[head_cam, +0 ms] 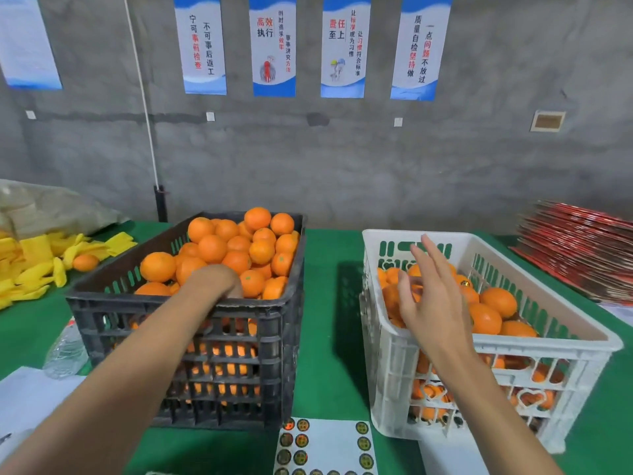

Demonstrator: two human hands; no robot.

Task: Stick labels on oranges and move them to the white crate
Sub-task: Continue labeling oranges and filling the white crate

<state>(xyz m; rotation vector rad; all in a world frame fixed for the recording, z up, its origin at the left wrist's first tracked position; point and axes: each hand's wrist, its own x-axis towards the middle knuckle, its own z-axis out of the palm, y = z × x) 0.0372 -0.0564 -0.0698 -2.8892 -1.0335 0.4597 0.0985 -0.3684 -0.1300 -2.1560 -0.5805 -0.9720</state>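
Four blue-and-white posters [274, 46] with Chinese writing hang along the top of the frame on a grey concrete wall [342, 159]; two headings read 高效执行 and 责任至上. At bottom centre lies a label sheet [325, 447] with round dark-and-gold stickers whose print is too small to read.

A table [329, 303] covered in green cloth carries a black crate [191, 323] left of centre, heaped with oranges [236, 248], and a white crate [493, 341] at right, partly filled with oranges. Yellow foam nets [37, 262] and one loose orange sit at the left edge; red flattened cartons [579, 255] are stacked at the right edge.

The left hand [215, 279] reaches down among the black crate's oranges, fingers hidden, so its grip cannot be told. The right hand [431, 296] hovers over the white crate, fingers spread and relaxed, holding nothing.
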